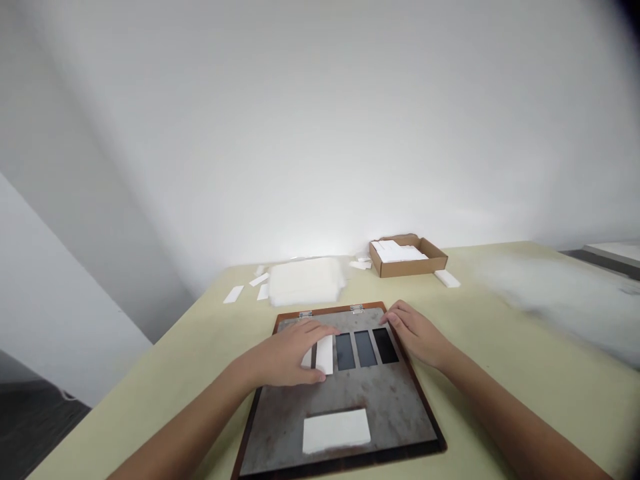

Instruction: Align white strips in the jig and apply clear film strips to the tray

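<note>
Lying on the hinged plate (345, 393), 1 white strip (325, 355) is held endwise by the left hand (287, 357); 3 dark slots (365, 349) seem unfilled; for the right hand (416, 333), grip cannot be told.

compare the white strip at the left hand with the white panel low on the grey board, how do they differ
The white strip runs up and down the grey board; the white panel lies crosswise. The strip looks narrow, the panel clearly broader. The left hand spans the strip, thumb and fingers near its ends, while no hand is at the panel. Both are white and oblong.
</note>
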A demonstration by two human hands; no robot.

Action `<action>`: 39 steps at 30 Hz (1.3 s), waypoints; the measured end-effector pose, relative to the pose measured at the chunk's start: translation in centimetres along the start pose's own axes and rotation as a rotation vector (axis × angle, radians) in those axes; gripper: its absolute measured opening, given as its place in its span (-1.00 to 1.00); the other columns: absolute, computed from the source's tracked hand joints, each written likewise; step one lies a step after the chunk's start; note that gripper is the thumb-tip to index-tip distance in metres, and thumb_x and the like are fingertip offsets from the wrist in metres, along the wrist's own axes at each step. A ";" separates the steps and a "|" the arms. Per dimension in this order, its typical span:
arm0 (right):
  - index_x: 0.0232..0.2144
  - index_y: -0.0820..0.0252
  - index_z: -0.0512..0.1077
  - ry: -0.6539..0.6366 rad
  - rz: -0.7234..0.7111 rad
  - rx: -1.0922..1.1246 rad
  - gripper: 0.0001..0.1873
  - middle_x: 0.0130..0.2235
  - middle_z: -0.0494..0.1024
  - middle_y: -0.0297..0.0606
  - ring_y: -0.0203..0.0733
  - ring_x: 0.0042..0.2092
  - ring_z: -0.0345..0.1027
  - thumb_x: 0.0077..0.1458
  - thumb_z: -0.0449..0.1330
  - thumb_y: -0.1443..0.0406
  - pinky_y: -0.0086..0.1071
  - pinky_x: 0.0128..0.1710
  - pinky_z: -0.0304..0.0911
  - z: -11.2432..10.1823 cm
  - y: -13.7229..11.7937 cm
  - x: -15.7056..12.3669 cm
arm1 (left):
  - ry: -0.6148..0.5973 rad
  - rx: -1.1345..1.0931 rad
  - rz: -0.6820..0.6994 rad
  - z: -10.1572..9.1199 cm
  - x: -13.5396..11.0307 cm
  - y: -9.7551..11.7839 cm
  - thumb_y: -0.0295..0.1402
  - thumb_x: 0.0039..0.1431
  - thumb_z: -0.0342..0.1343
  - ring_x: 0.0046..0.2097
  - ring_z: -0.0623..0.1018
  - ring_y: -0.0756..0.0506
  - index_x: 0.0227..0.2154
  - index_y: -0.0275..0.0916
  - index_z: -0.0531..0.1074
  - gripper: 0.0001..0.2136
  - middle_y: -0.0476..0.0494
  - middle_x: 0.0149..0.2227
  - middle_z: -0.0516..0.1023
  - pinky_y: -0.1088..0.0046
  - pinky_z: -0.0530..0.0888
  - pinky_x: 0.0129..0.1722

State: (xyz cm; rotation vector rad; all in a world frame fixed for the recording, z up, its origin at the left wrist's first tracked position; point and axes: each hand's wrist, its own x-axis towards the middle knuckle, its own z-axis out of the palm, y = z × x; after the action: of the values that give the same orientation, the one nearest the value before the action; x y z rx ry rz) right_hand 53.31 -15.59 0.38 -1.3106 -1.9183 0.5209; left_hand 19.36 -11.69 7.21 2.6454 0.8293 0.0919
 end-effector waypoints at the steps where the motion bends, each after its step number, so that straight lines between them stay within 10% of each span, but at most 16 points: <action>1: -0.18 0.06 0.52 -0.001 0.002 -0.003 -0.43 -0.11 0.47 -0.19 -0.06 -0.04 0.45 0.49 -0.20 -0.04 -0.13 0.07 0.33 -0.1 0.0 0.0 | 0.002 0.007 0.001 0.1 0.1 -0.1 0.03 0.19 0.29 0.33 0.37 -0.37 0.35 0.07 0.23 -0.29 -0.16 0.32 0.37 0.02 0.30 0.35; 26: -0.15 0.07 0.53 -0.032 0.012 -0.028 -0.43 -0.08 0.50 -0.16 -0.05 -0.02 0.46 0.48 -0.19 -0.03 -0.14 0.08 0.34 -0.1 0.4 -0.1 | 0.090 0.065 0.009 0.4 -2.1 -0.7 0.04 0.29 0.20 0.35 0.36 -0.33 0.36 0.12 0.22 -0.38 -0.11 0.36 0.33 0.07 0.33 0.35; 39: -0.11 0.04 0.53 -0.066 0.063 -0.019 -0.46 -0.04 0.48 -0.17 -0.03 0.03 0.41 0.48 -0.17 -0.03 -0.12 0.14 0.25 -0.1 0.8 -0.4 | 0.158 0.112 -0.025 2.3 -4.1 -3.3 0.04 0.34 0.16 0.37 0.33 -0.31 0.33 0.07 0.29 -0.45 -0.12 0.33 0.38 -0.09 -0.04 0.48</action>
State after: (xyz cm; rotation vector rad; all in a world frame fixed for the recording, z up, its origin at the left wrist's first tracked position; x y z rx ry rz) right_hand 53.93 -15.60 -0.26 -1.3860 -1.9448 0.5854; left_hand 14.55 -12.19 4.09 2.7590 0.9442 0.2586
